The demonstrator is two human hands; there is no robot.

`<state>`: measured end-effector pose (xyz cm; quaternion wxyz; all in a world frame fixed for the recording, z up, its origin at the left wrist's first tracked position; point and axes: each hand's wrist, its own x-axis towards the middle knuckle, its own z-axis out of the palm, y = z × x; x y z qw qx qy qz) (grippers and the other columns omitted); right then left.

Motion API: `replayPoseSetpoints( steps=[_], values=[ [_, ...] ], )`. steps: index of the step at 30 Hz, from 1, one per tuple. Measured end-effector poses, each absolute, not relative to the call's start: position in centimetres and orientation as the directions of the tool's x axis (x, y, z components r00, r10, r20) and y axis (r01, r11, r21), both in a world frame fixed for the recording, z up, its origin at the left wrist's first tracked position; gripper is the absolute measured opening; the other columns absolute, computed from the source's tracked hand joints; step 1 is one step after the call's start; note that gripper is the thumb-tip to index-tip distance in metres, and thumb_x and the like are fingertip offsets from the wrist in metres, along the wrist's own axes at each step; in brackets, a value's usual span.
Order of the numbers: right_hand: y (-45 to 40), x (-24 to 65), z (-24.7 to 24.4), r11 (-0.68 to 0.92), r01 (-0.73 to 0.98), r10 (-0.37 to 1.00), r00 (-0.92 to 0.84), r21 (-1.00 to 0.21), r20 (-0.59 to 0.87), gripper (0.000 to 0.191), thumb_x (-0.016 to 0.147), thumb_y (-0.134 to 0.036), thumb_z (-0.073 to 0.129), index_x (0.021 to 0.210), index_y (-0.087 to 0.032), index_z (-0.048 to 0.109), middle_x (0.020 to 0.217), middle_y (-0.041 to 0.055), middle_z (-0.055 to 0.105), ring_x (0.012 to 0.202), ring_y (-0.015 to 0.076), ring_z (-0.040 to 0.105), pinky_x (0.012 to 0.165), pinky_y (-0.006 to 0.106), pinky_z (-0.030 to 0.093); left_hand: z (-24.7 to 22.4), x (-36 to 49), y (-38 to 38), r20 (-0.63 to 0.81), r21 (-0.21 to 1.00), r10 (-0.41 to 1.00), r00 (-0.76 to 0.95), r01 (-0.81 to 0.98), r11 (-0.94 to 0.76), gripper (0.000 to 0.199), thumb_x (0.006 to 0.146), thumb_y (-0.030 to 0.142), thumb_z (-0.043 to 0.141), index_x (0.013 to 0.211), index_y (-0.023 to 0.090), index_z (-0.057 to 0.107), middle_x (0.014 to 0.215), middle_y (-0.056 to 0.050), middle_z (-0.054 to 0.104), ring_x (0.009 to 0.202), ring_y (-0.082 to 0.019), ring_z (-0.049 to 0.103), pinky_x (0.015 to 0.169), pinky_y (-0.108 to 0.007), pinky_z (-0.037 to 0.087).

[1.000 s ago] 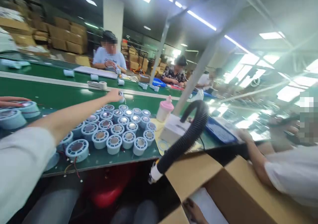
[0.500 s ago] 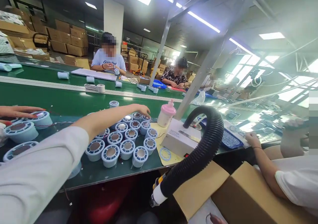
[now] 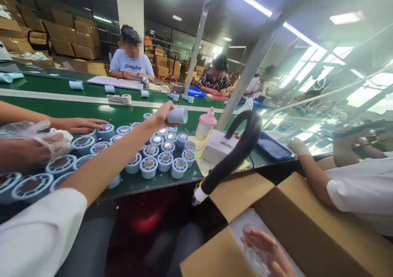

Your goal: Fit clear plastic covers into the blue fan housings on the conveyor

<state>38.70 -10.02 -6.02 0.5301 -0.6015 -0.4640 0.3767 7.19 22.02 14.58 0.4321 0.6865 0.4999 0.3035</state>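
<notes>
My left hand (image 3: 164,115) is closed around a light-blue plastic cylinder (image 3: 178,115), lifted on its side above the bench. Below it stand several similar light-blue round housings (image 3: 149,167), with slotted rims and metallic centres facing up. Low in the view, my right hand (image 3: 265,248) is over an open cardboard box (image 3: 294,211). Its fingers curl around clear crumpled plastic (image 3: 256,258), partly blurred. White sheeting shows inside the box beneath that hand.
At left, another person's hands (image 3: 76,124) are over the housings, one near a plastic bag. A black ribbed hose (image 3: 242,146) arches from a white machine (image 3: 217,146) beside a pink-topped bottle (image 3: 206,123). A co-worker's arm (image 3: 316,178) is at right; a green conveyor runs behind.
My left hand has taken hold of a light-blue cylinder and raised it from the group. My right hand has come further into view over the box. The view has shifted.
</notes>
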Motion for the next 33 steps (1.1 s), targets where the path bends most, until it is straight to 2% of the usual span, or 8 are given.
replayPoseSetpoints(
  steps=[5,7,10,13,18,23,29,33],
  values=[
    [-10.0,25.7,0.0,0.464,0.733,0.857,-0.230,-0.498,0.461,0.051,0.084,-0.033,0.059,0.134,-0.030,0.050,0.123,0.0132,0.057,0.108,0.0300,0.060,0.086,0.042,0.054,7.8,3.8,7.4,-0.400,0.916,0.714,0.574,0.281,0.288,0.048,0.083,0.052,0.034,0.084,0.011,0.059,0.072,-0.009,0.062,0.046,-0.014,0.052,0.031,-0.022,0.035],
    [-10.0,22.6,1.0,0.488,0.809,0.821,-0.298,-0.328,0.487,0.052,0.084,-0.027,0.058,0.135,-0.033,0.049,0.124,0.0133,0.054,0.107,0.0303,0.057,0.084,0.044,0.054,5.3,2.9,3.0,-0.552,0.816,0.494,0.672,0.313,0.486,0.040,0.078,0.050,0.046,0.084,0.013,0.060,0.071,-0.005,0.061,0.043,-0.010,0.047,0.028,-0.018,0.030],
    [-10.1,20.8,1.2,0.407,0.885,0.866,-0.294,-0.228,0.405,0.052,0.082,-0.020,0.057,0.133,-0.031,0.052,0.129,0.0155,0.049,0.108,0.0346,0.053,0.081,0.050,0.053,3.4,2.2,-0.3,-0.572,0.795,0.327,0.752,0.410,0.448,0.036,0.079,0.047,0.048,0.085,0.015,0.062,0.069,-0.001,0.057,0.043,-0.008,0.042,0.029,-0.017,0.026],
    [-10.4,20.8,0.9,0.325,0.883,0.941,-0.265,-0.339,0.213,0.038,0.077,-0.013,0.060,0.113,-0.024,0.065,0.133,0.0154,0.048,0.110,0.0358,0.050,0.080,0.050,0.053,3.4,2.2,-1.2,-0.486,0.874,0.373,0.790,0.452,0.181,0.033,0.083,0.044,0.046,0.087,0.016,0.063,0.073,-0.001,0.057,0.051,-0.010,0.045,0.036,-0.019,0.032],
    [-10.9,21.4,1.2,0.186,0.593,0.962,-0.271,-0.784,0.024,0.007,0.076,-0.020,0.070,0.081,-0.020,0.065,0.123,0.0096,0.053,0.112,0.0244,0.055,0.093,0.038,0.048,3.9,2.2,-2.2,-0.152,0.873,0.629,0.762,0.402,-0.277,0.015,0.082,0.026,0.057,0.094,0.019,0.063,0.096,-0.002,0.063,0.088,-0.016,0.057,0.079,-0.025,0.044],
    [-11.0,21.4,2.0,0.077,0.465,0.992,-0.121,-0.882,0.022,0.023,0.090,-0.027,0.053,0.071,-0.020,0.065,0.108,0.0073,0.061,0.103,0.0199,0.060,0.089,0.033,0.047,2.4,2.0,-3.1,-0.033,0.893,0.695,0.718,0.334,-0.303,0.050,0.068,0.040,0.077,0.112,0.023,0.060,0.102,-0.003,0.058,0.093,-0.018,0.057,0.082,-0.029,0.046],
    [-10.9,21.6,1.7,-0.057,0.368,0.998,0.027,-0.928,-0.050,0.023,0.077,-0.031,0.064,0.058,-0.019,0.063,0.101,0.0079,0.060,0.093,0.0204,0.063,0.057,0.023,0.051,-0.5,1.6,-2.8,0.099,0.866,0.636,0.765,0.249,-0.434,0.064,0.057,0.044,0.083,0.115,0.024,0.064,0.113,-0.008,0.051,0.108,-0.024,0.054,0.097,-0.039,0.044],
    [-10.7,21.8,1.3,-0.162,0.207,0.984,0.103,-0.965,-0.143,0.022,0.070,-0.031,0.069,0.053,-0.018,0.062,0.098,0.0077,0.062,0.094,0.0243,0.066,0.063,0.028,0.055,-1.9,1.7,-2.8,0.065,0.926,0.585,0.809,0.170,-0.338,0.074,0.058,0.038,0.084,0.125,0.027,0.057,0.126,-0.010,0.055,0.117,-0.027,0.053,0.101,-0.041,0.043]
  ],
)
